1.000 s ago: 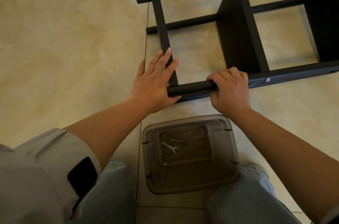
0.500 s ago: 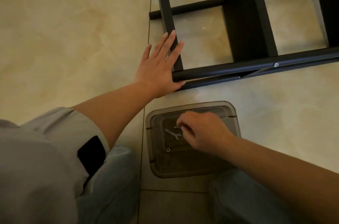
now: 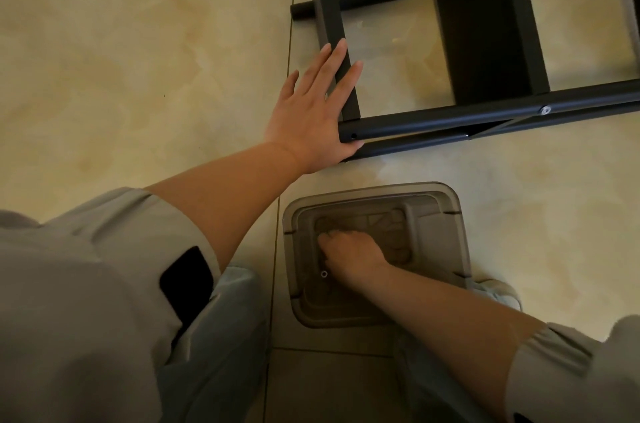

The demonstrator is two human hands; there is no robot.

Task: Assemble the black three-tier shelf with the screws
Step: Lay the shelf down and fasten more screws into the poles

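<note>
The black shelf frame (image 3: 485, 41) lies on its side on the floor at the upper right. Its near tube (image 3: 450, 116) carries one silver screw (image 3: 546, 110) and shows an empty hole (image 3: 353, 136) at its left end. My left hand (image 3: 311, 110) presses flat, fingers straight, against the end panel and the tube's end. My right hand (image 3: 353, 252) reaches into the grey plastic tray (image 3: 460, 232) below the frame. Its fingers curl down onto the tray floor and hide whatever lies under them. A small silver ring (image 3: 324, 274) lies beside that hand.
I crouch over the tray, knees in pale jeans on either side of it. A shoe (image 3: 498, 291) sits at the tray's right corner. Beige tiled floor (image 3: 138, 58) spreads to the left and right of the frame.
My right hand let go of the near tube, dropped into the tray and now covers the spot where the wrench and a screw lay. My left hand stayed on the shelf's end.
</note>
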